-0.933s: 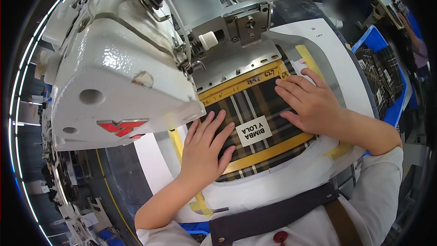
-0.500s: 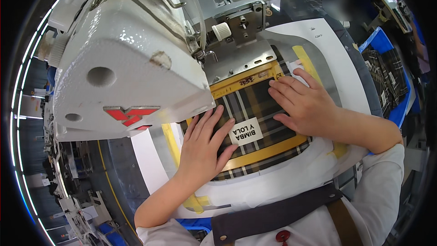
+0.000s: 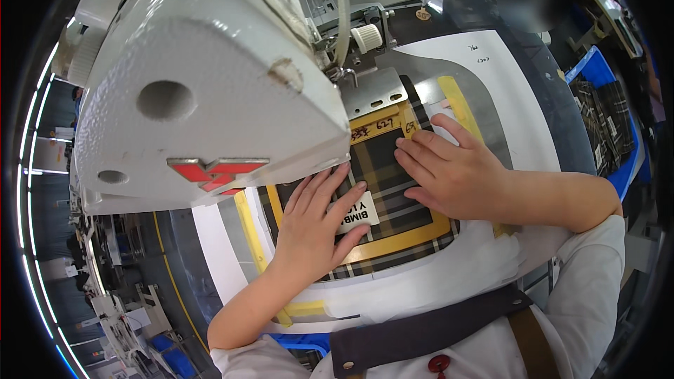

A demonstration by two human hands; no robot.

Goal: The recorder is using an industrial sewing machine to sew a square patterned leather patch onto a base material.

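Observation:
A dark plaid fabric piece (image 3: 401, 200) lies flat inside a yellow clamp frame (image 3: 393, 241) below the sewing machine head (image 3: 232, 91). On the fabric is a white printed label (image 3: 363, 213), its left part covered by my left hand's fingers. My left hand (image 3: 312, 221) rests over the left side of the frame and fabric, fingers stretched and apart. Across the fabric's right side lies my right hand (image 3: 453, 177), with fingers extended and thumb apart, its fingertips near the frame's upper right corner. A metal plate (image 3: 379, 92) adjoins the frame's far edge.
White sheeting (image 3: 509, 91) with yellow tape strips (image 3: 460, 109) surrounds the frame on the dark table (image 3: 562, 109). A blue bin (image 3: 632, 172) with more plaid pieces stands at the right. The machine's needle parts (image 3: 344, 74) hang above the frame's far left.
The frame, fabric and label have shifted left relative to the machine head, and the label is now partly covered by my left hand. My right hand has moved slightly left with them.

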